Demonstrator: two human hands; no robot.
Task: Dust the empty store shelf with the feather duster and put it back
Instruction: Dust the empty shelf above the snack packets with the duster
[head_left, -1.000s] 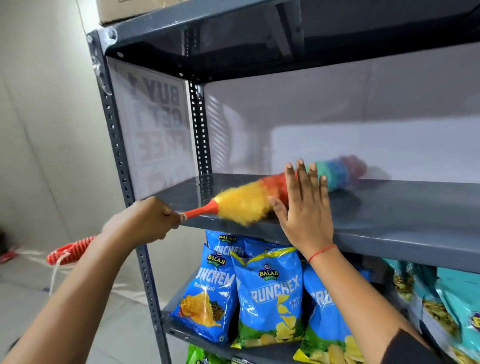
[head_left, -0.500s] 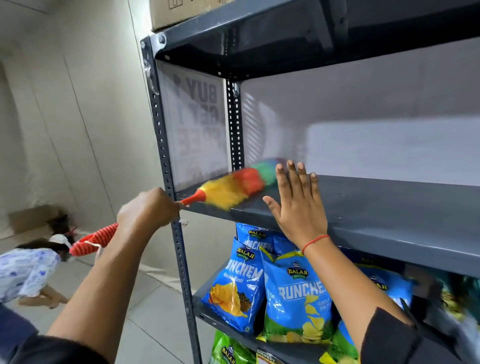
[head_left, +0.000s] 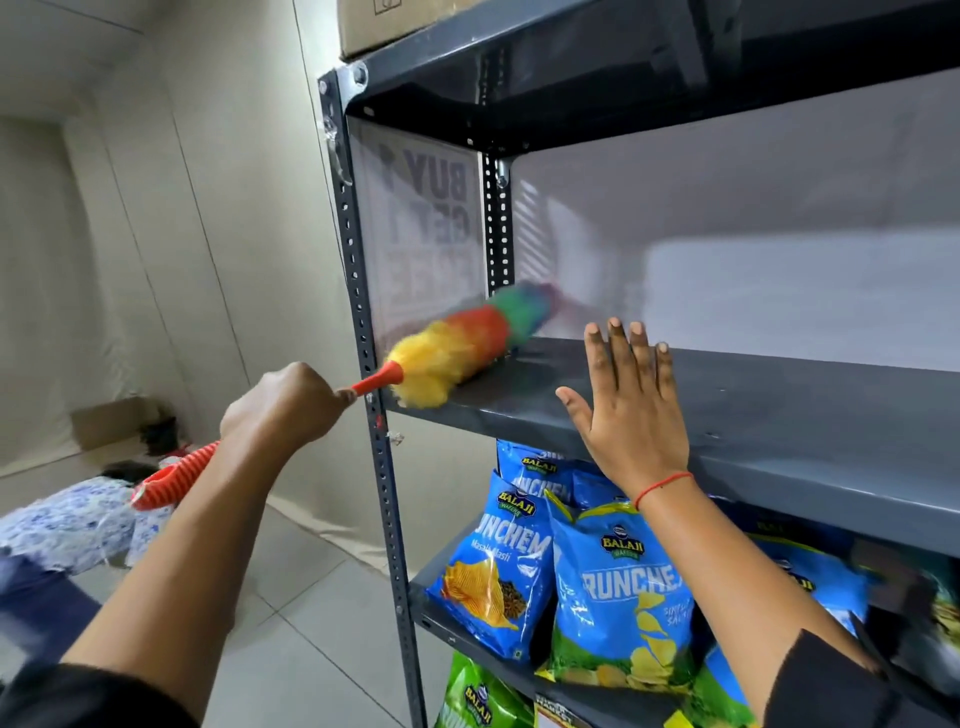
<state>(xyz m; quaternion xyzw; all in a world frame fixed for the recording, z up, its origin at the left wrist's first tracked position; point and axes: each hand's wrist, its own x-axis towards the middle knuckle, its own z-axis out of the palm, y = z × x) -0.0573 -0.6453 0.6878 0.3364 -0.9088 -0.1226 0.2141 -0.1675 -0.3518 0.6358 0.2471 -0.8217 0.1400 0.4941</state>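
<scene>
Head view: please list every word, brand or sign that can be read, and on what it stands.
"BALAJI WAFERS": blue chip bags on the lower shelf; "BALAJI" also on the green bag.
"MASALA MASTI": left blue bag.
"...UNCHEM", "...RUNCHE...": bag names, cut off.
"BUY", "GET 1", mirrored: paper sign; last line too faint.
Cardboard box: print unreadable.

"BALAJI" on blue chip bags (head_left: 621, 587)
</scene>
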